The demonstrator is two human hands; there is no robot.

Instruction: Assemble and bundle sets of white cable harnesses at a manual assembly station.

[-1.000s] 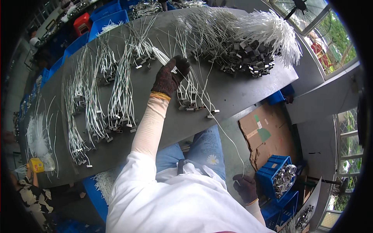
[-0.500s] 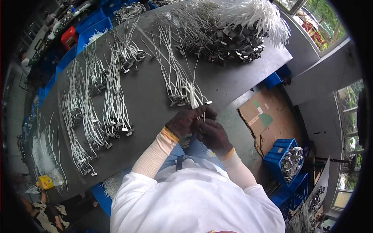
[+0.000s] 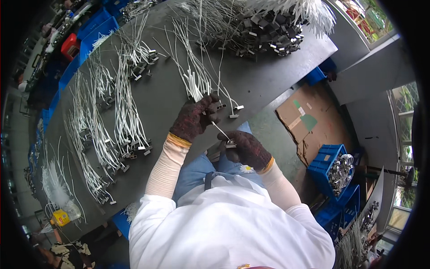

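My left hand (image 3: 192,120), in a dark knit glove, is closed around a bunch of short white sleeves (image 3: 192,85) at the table's near edge. A thin white lead (image 3: 218,129) runs from its fingers towards my right hand (image 3: 247,150), also gloved. That hand pinches a small rectangular metal-cased part (image 3: 230,144) at the lead's end. Just beyond my left hand lies a spread of long thin wires (image 3: 183,42). A few loose rectangular parts (image 3: 238,107) on white leads rest to the right of my left hand.
Several bundles of white-sleeved wires with dark ends (image 3: 127,121) lie on the grey table (image 3: 165,85). A large heap of dark parts (image 3: 268,33) sits at the far right. Blue crates (image 3: 329,168) and cardboard (image 3: 309,116) stand right. A yellow container (image 3: 61,217) is at the left.
My hands have moved apart: the left went up and left with the white sleeves, the right stayed lower right. A lead now stretches between them, and the rectangular part shows at my right fingertips.
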